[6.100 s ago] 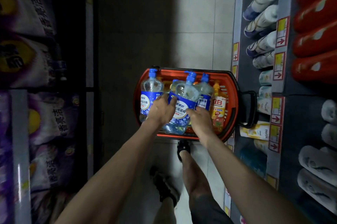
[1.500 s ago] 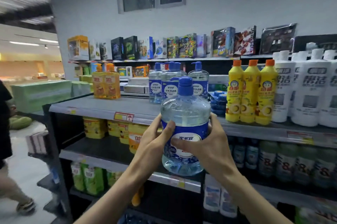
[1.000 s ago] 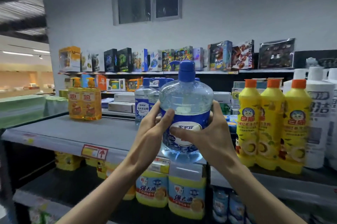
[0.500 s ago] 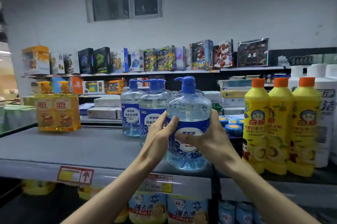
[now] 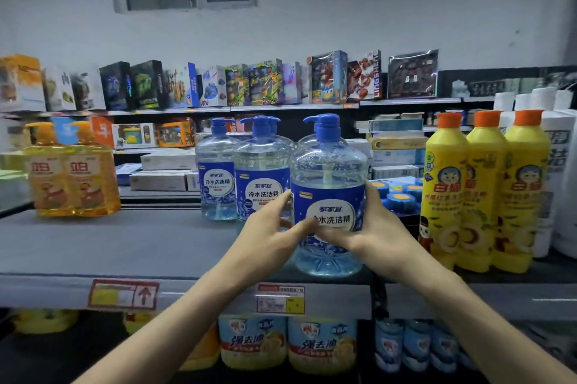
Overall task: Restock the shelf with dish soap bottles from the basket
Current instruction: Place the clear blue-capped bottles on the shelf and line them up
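Observation:
A clear dish soap bottle (image 5: 327, 171) with a blue pump and blue label stands on the grey shelf (image 5: 125, 246) near its front edge. My left hand (image 5: 268, 233) grips its left side with the thumb across the label. From the right, my right hand (image 5: 371, 227) wraps round its lower body. Behind and to the left stand several matching blue-pump bottles (image 5: 259, 171). The basket is out of view.
Two orange soap bottles (image 5: 71, 171) stand at the shelf's left. Three yellow bottles with orange caps (image 5: 484, 190) stand close to the right, with white bottles (image 5: 559, 165) beyond. Blue tubs (image 5: 396, 193) sit behind my right hand. Toy boxes line the upper shelf. Bare shelf lies between the orange bottles and the blue ones.
The bottle came down onto the shelf in front of the other blue-pump bottles and turned so its label faces me. Both hands stay on it.

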### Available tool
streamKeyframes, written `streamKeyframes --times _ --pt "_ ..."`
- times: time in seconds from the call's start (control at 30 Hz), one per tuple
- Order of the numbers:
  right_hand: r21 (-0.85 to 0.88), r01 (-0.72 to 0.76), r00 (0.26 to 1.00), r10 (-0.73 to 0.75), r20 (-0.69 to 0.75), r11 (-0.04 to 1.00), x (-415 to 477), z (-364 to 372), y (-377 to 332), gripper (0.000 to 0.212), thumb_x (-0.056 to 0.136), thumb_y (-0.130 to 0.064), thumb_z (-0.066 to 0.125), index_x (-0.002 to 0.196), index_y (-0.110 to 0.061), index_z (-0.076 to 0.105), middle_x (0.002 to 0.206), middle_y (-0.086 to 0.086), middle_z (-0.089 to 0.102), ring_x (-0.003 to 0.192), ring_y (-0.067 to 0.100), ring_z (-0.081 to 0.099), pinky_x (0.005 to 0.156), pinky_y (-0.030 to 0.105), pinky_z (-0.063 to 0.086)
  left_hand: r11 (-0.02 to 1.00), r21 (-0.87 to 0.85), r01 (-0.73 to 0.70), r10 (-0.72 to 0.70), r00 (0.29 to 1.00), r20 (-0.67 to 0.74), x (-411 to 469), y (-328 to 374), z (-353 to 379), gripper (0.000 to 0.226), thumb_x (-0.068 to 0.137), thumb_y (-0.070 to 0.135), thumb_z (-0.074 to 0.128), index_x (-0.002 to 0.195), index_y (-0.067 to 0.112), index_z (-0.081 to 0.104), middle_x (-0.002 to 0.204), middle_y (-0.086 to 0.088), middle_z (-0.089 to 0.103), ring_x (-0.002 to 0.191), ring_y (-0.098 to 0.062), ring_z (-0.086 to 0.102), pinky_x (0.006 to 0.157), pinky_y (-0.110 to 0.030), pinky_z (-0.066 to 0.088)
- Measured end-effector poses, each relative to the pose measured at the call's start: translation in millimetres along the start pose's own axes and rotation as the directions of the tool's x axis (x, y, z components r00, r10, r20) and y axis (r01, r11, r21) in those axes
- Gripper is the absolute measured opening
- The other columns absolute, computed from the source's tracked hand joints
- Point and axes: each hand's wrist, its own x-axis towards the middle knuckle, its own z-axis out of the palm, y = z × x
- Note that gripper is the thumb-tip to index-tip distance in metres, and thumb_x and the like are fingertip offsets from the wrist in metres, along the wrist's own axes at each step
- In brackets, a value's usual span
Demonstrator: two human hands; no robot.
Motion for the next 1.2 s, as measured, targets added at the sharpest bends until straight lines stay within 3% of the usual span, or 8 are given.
streamKeyframes --times 0.07,0.13,0.27,0.43,0.63,0.8,1.0,1.2 --pt "-0.116 -0.030 1.000 0.030 0.001 0.993 -9 -4 3 0.078 0.073 -0.063 0.087 0.133 -0.057 0.038 0.129 -0.024 0.065 0.116 -0.004 0.063 0.102 0.028 0.053 0.991 0.135 -0.012 0.015 1.000 -0.018 -10 -8 -1 0.037 0.097 0.047 0.073 0.121 0.067 0.052 0.114 0.042 0.064 0.105 0.011 0.066 0.086 -0.014 0.057" --pt "-0.237 -0.049 0.998 0.058 0.029 0.970 -20 -5 2 0.082 0.073 -0.072 0.076 0.139 -0.062 0.029 0.140 -0.026 0.055 0.129 0.003 0.056 0.111 0.037 0.048 0.979 0.205 -0.004 0.013 0.999 -0.043 -17 -14 1 0.050 0.096 0.053 0.072 0.141 0.055 0.051 0.122 0.029 0.062 0.107 0.001 0.068 0.095 -0.029 0.060" --pt "-0.403 -0.093 0.994 0.106 0.011 0.910 -32 -3 -1 0.083 0.079 -0.077 0.067 0.145 -0.058 0.020 0.145 -0.018 0.050 0.131 0.016 0.056 0.105 0.040 0.050 0.961 0.277 -0.026 0.039 0.998 -0.042 -24 -16 7 0.057 0.096 0.062 0.066 0.144 0.057 0.036 0.117 0.032 0.053 0.113 -0.001 0.064 0.098 -0.036 0.058" --pt "-0.519 -0.100 0.995 0.096 -0.036 0.849 -34 6 -6 0.080 0.085 -0.070 0.064 0.149 -0.046 0.022 0.143 -0.012 0.056 0.122 0.025 0.065 0.096 0.050 0.056 0.941 0.336 -0.028 0.052 0.997 -0.064 -15 -20 13 0.047 0.098 0.056 0.067 0.140 0.046 0.049 0.119 0.024 0.057 0.105 -0.002 0.063 0.097 -0.036 0.056" --pt "-0.565 -0.145 0.989 0.139 -0.054 0.812 -22 10 -1 0.080 0.086 -0.071 0.062 0.150 -0.043 0.022 0.141 -0.007 0.059 0.120 0.030 0.066 0.094 0.049 0.055 0.940 0.342 -0.006 0.020 0.999 -0.038 1 -22 15 0.042 0.098 0.048 0.070 0.136 0.038 0.054 0.122 0.015 0.062 0.108 -0.011 0.064 0.099 -0.040 0.055" --pt "-0.588 -0.197 0.978 0.200 -0.060 0.784 0 16 9 0.081 0.089 -0.070 0.062 0.148 -0.031 0.023 0.141 0.003 0.059 0.120 0.034 0.066 0.094 0.047 0.055 0.917 0.397 0.034 -0.021 0.999 -0.037 25 -28 18 0.042 0.099 0.045 0.070 0.136 0.027 0.060 0.126 0.006 0.069 0.119 -0.016 0.062 0.102 -0.035 0.050" --pt "-0.594 -0.213 0.972 0.228 -0.051 0.775 25 20 18 0.080 0.093 -0.063 0.065 0.145 -0.017 0.026 0.132 0.012 0.063 0.119 0.037 0.066 0.090 0.045 0.055 0.850 0.502 0.159 -0.138 0.987 -0.079 46 -38 26 0.038 0.101 0.048 0.067 0.111 0.012 0.072 0.111 -0.014 0.073 0.104 -0.034 0.066 0.091 -0.041 0.056" --pt "-0.591 -0.208 0.971 0.237 -0.029 0.780 38 26 24 0.089 0.097 -0.054 0.065 0.153 0.002 0.024 0.124 0.015 0.067 0.116 0.037 0.066 0.090 0.043 0.058 0.849 0.498 0.176 -0.137 0.984 -0.114 52 -43 28 0.038 0.100 0.045 0.069 0.116 0.011 0.074 0.109 -0.014 0.074 0.105 -0.034 0.066 0.094 -0.044 0.056"
